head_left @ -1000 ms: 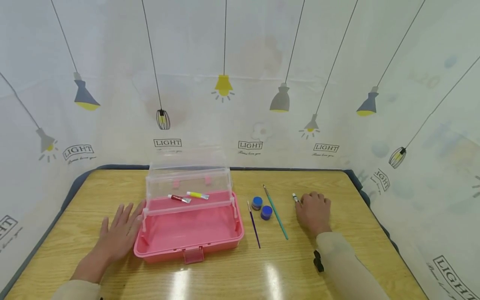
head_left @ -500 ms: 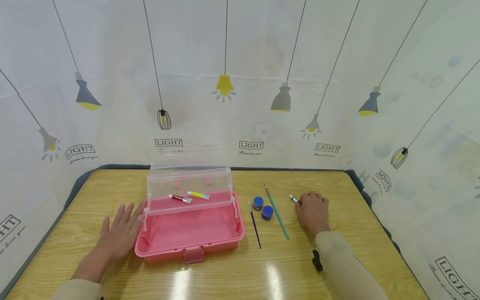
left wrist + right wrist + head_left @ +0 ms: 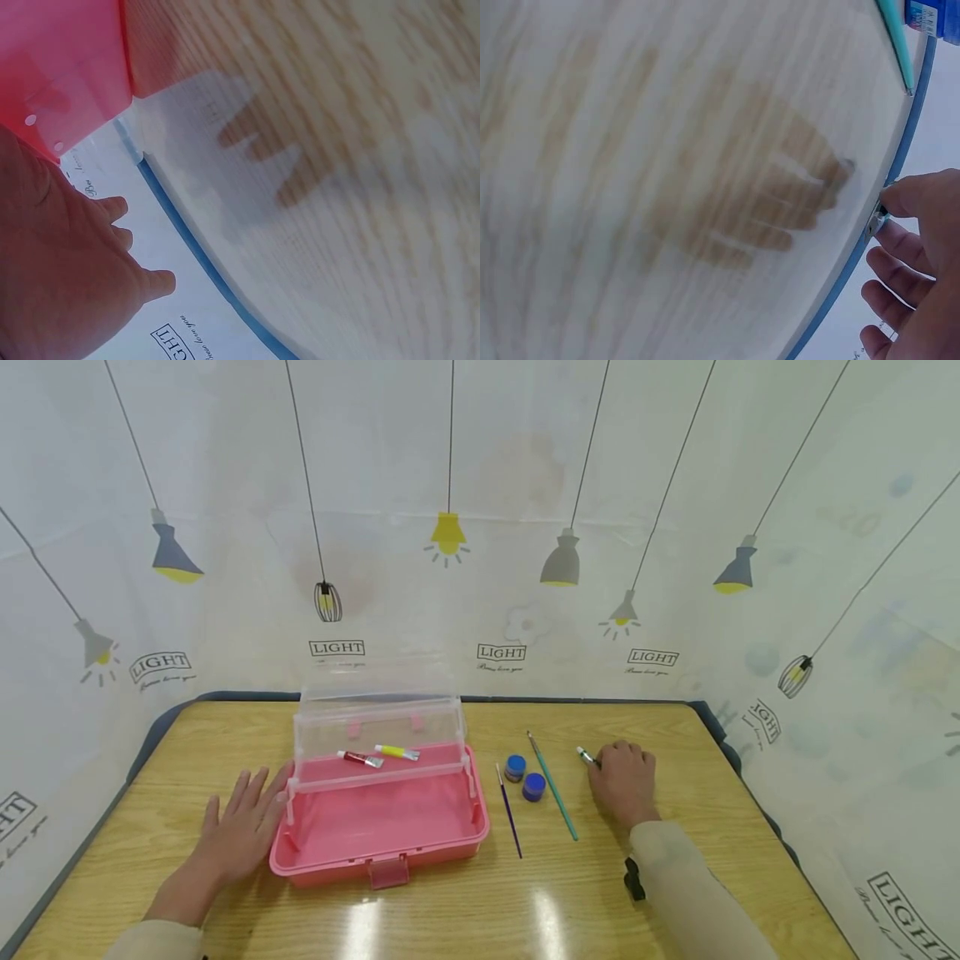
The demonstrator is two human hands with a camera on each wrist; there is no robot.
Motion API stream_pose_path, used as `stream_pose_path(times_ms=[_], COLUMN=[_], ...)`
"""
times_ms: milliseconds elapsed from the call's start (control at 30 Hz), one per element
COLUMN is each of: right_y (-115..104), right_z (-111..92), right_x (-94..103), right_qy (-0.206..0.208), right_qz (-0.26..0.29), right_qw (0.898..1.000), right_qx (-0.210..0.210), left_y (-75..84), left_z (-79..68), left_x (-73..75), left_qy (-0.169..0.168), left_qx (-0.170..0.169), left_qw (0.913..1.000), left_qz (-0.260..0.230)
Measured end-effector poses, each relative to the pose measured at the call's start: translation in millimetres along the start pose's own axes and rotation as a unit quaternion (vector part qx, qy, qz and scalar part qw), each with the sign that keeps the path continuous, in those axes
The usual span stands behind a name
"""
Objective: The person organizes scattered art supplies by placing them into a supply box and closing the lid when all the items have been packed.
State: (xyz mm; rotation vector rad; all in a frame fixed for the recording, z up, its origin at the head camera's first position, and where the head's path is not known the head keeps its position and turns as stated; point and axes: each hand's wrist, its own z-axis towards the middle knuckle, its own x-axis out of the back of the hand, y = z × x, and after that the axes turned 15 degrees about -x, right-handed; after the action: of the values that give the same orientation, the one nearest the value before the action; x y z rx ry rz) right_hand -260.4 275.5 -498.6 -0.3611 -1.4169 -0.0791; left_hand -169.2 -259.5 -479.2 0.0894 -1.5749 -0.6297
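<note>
On the right of the table, my right hand [image 3: 624, 783] pinches a small paint tube [image 3: 585, 755] between thumb and index finger. The tube's white cap points away to the left, and the hand covers most of its body. In the right wrist view, the tube's silvery end [image 3: 873, 223] shows at the fingertips. My left hand [image 3: 238, 833] lies with fingers spread against the left side of a pink plastic box [image 3: 382, 865]. Its clear lid and tray [image 3: 375, 714] stand raised. Toward the back of the box lie a dark red paint tube [image 3: 360, 759] and a yellow paint tube [image 3: 396, 752].
Two blue-lidded paint jars [image 3: 524, 777] stand between the box and my right hand. A purple paintbrush [image 3: 508, 812] lies left of them, a teal paintbrush [image 3: 553, 789] right of them. A cloth [image 3: 495, 568] printed with lamps hangs behind the table [image 3: 450, 918].
The pinched tube has turned a little, its cap swinging left, and my right hand has shifted slightly left. My left hand and the box stay in place.
</note>
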Motion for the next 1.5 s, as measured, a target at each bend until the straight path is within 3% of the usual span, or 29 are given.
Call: stream_pose_path(times_ms=[500, 1067, 1500], right_y=[-20, -72, -111], right_z=[3, -2, -6], right_x=[6.4, 29.8, 42.3], right_qy=[0.011, 0.013, 0.040], right_qz=[0.004, 0.009, 0.019], right_qw=[1.000, 0.999, 0.996], right_qx=[0.017, 0.040, 0.077], left_y=[-0.6, -2.3, 0.6], left_z=[0.5, 0.7, -0.2], left_x=[-1.3, -2.0, -1.3], left_qy=[-0.001, -0.001, 0.000], left_qx=[0.003, 0.002, 0.004], left_qw=[1.0000, 1.0000, 1.0000], left_qz=[-0.005, -0.005, -0.002])
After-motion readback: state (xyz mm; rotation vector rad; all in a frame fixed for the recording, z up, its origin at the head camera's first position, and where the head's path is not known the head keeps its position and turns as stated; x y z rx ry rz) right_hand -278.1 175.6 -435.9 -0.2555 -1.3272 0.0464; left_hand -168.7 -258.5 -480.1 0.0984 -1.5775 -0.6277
